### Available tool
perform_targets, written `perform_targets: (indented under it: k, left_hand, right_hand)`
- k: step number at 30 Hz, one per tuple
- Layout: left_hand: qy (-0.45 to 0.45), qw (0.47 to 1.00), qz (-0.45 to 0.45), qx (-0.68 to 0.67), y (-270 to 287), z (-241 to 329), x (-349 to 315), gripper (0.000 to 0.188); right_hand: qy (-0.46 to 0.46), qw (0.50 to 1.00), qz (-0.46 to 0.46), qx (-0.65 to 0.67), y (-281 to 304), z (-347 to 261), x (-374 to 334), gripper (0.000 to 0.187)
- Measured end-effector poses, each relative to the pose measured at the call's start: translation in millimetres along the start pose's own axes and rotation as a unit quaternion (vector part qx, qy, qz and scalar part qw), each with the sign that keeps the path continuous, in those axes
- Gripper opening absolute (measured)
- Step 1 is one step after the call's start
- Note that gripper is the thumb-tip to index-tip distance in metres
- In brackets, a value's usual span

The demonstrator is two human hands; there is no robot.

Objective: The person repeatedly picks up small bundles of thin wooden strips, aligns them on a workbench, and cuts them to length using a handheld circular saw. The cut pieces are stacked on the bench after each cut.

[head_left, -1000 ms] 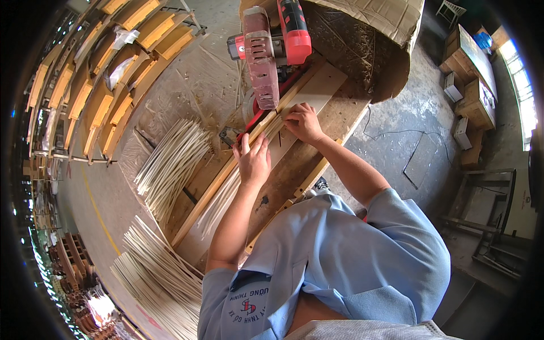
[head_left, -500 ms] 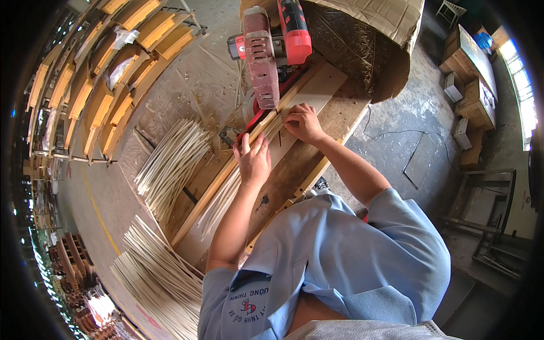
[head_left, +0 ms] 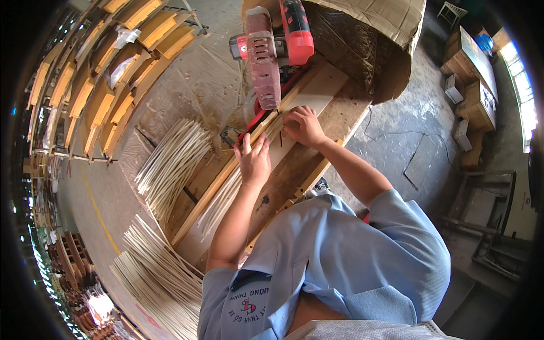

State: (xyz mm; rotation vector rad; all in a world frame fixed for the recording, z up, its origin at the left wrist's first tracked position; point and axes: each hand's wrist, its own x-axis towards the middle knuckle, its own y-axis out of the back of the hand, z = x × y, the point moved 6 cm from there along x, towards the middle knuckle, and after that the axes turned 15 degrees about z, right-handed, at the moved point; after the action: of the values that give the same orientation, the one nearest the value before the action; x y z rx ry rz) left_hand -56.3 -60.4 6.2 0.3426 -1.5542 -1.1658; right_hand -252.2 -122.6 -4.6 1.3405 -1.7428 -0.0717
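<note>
A bundle of thin pale strips (head_left: 222,197) lies along a long wooden fence (head_left: 205,199) on the workbench. My left hand (head_left: 255,163) holds the bundle against the fence, its fingers reaching over the top edge. Farther along, my right hand (head_left: 306,127) has curled fingers at the strips, close to their far end; its fingertips are partly hidden. Just beyond both hands stands a red and black power saw (head_left: 297,42) with a dusty slotted guard (head_left: 263,68). The blade cannot be made out clearly.
Loose piles of pale strips lie at the left, one on the bench side (head_left: 173,164) and another nearer me (head_left: 156,277). A large cardboard box (head_left: 391,22) with sawdust stands behind the saw. Racks of curved wooden parts (head_left: 116,85) fill the far left; a cable crosses the floor at right.
My right hand has shifted very slightly, its fingers a little more bunched at the strips. The left hand stays in place, and the saw looks nearly unmoved.
</note>
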Motion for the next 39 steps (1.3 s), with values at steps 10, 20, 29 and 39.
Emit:
perform_targets:
  k: [10,20,29,39]
  left_hand:
    - [0.013,1.0,-0.014,0.001,-2,-4,-2,0.042]
    - [0.014,0.999,-0.035,-0.003,-6,-6,-3,0.041]
    - [0.012,1.0,-0.008,-0.011,-8,-7,-5,0.038]
    - [0.033,0.999,0.012,-0.016,-4,-10,-3,0.037]
  right_hand:
    - [0.102,0.98,-0.102,-0.137,-14,-45,-35,0.058]
    - [0.061,0.96,-0.187,-0.197,-25,-38,-40,0.059]
    - [0.046,0.96,-0.2,-0.19,-21,-41,-38,0.062]
    - [0.051,0.963,-0.188,-0.186,-21,-45,-34,0.062]
